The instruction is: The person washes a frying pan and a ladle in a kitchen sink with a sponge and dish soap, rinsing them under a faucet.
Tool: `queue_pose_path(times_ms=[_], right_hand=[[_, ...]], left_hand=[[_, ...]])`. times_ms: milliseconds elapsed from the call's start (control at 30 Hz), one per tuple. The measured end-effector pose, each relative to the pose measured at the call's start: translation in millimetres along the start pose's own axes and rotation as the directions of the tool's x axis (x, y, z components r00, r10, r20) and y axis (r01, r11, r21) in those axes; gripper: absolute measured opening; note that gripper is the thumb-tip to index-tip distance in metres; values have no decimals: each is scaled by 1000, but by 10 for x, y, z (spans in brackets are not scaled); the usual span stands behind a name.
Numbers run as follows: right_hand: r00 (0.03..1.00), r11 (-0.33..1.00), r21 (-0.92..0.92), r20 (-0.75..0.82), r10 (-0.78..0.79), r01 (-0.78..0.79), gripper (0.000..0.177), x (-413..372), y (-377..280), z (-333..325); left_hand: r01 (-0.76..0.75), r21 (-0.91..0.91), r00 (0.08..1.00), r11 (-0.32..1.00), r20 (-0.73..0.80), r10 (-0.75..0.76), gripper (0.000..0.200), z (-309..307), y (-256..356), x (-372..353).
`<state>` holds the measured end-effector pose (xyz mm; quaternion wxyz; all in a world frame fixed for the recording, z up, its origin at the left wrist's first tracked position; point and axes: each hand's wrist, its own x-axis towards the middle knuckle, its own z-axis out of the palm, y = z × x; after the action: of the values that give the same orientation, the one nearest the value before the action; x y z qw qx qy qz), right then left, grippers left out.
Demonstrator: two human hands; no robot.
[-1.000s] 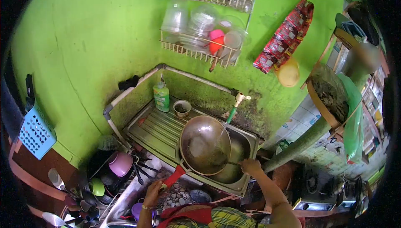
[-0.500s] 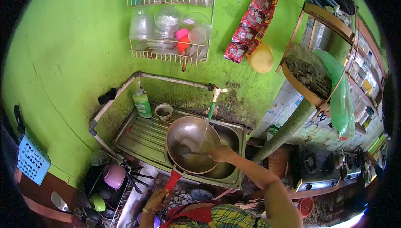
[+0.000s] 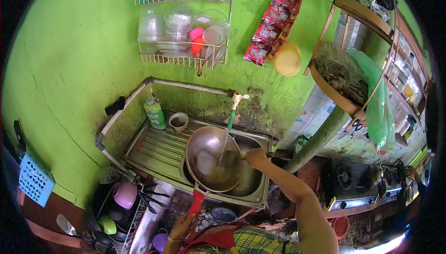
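Observation:
My left hand [image 3: 182,225] is closed around the red handle [image 3: 197,202] of a metal wok [image 3: 204,149]. The wok sits tilted over the sink basin [image 3: 253,179], with some cloudy water in its bottom. A stream falls into it from the green hose end of the tap [image 3: 237,99]. At the wok's right rim, my right hand [image 3: 257,158] grips a long-handled utensil [image 3: 230,159]. Its dark head is over the inside of the wok; glare and water blur its exact shape.
On the ribbed drainboard [image 3: 155,154] stand a green bottle [image 3: 155,113] and a small cup [image 3: 179,123]. A dish rack with a pink bowl [image 3: 125,195] is at lower left. The stove [image 3: 355,184] lies to the right, past a slanting green post [image 3: 320,138].
My right hand has moved right and slightly up, drawing the utensil toward the wok's right rim. The wok has tipped a little; my left hand keeps its handle.

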<state>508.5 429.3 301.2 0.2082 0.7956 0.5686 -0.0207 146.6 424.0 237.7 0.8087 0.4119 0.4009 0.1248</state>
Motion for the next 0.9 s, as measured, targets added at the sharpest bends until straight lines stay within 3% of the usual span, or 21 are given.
queue_pose_path(times_ms=[33,100,167,233,267,333,367,433,500,567,633,700,733,833,900], right_hand=[[999,999,34,-43,-18,20,11,30,-64,-132],[983,997,-82,-181,-19,4,9,253,-155,-111],[971,998,-37,-231,-60,53,15,448,-258,-166],[949,993,100,-315,-22,56,13,407,-357,-396],[950,993,102,-311,-19,54,13,357,-441,-452],[889,990,-1,-439,-126,139,11,237,-587,-545],[889,990,-1,-441,-126,140,11,131,-623,-559],[860,952,-96,-410,-305,292,18,-166,-692,-505],[766,897,-124,-479,-429,425,27,-541,-561,-405],[817,910,54,-465,-340,410,37,-733,-429,-224],[899,873,240,-223,-377,425,44,-896,-147,-3],[893,845,295,-77,-444,445,49,-1025,153,253],[891,844,293,-77,-447,449,49,-1091,243,407],[942,889,315,-75,-326,333,46,-1228,273,632],[985,952,254,-15,-174,172,41,-1356,152,532]], left_hand=[[-45,59,998,997,-48,48,20,50,31,-16],[-63,121,997,991,-39,69,19,-17,-28,31],[-80,183,996,980,-25,86,18,-26,-43,37],[-67,174,982,983,-163,96,16,41,-6,-16],[-62,174,983,983,-161,91,16,62,21,-38],[-64,166,991,984,-109,83,16,69,86,-68],[-65,167,990,984,-110,85,16,48,86,-62],[-79,187,990,979,-103,99,17,13,74,-34],[-96,171,985,981,-128,119,17,58,101,-71],[-109,150,979,983,-158,133,18,66,95,-80],[-84,95,989,992,-117,94,18,29,69,-45],[-85,98,992,992,-86,93,19,-71,-33,19],[-87,104,994,991,-55,93,19,-103,-62,36],[-78,80,994,994,-74,84,20,-30,16,-32],[-71,90,994,993,-71,77,20,-104,-89,45]])
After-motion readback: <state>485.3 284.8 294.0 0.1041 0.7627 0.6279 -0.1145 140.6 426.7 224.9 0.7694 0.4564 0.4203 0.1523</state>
